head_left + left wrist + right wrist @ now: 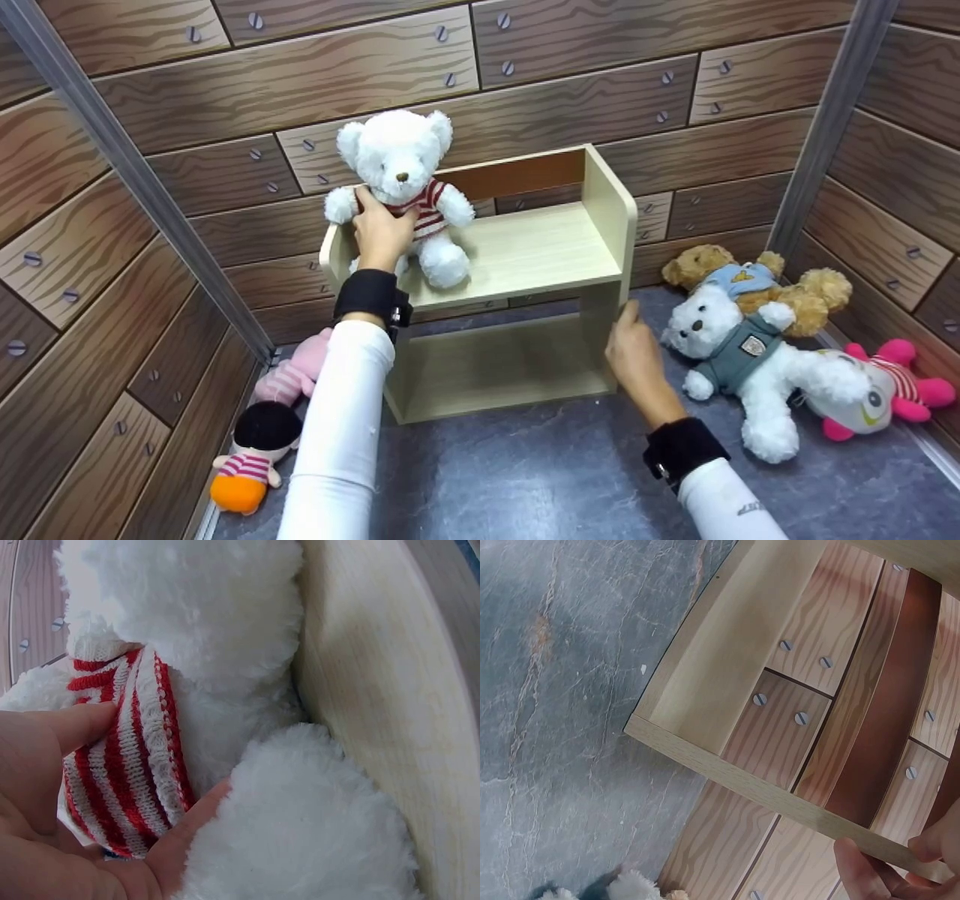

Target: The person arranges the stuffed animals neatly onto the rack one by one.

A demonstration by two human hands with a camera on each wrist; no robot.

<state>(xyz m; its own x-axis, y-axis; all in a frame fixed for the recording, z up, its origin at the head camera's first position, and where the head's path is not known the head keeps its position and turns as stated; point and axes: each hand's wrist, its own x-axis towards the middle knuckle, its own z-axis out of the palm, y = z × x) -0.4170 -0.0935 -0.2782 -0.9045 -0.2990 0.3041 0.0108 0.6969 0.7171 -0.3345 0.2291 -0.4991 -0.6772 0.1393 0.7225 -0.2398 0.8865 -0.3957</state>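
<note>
Wood-patterned walls (570, 97) surround a two-tier shelf (547, 238) — left hand (381, 234) grasps the white bear (397, 154) at the upper tier's left end; right hand (636, 354) grips the right panel (611, 206).

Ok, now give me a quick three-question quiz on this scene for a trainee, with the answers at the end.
1. Which hand holds the striped-shirt bear?
2. True or false: the right hand grips the side of the shelf.
3. What colour is the top on the brown bear? A: red. B: light blue. C: black.

Key:
1. The left hand.
2. True.
3. B.
</note>
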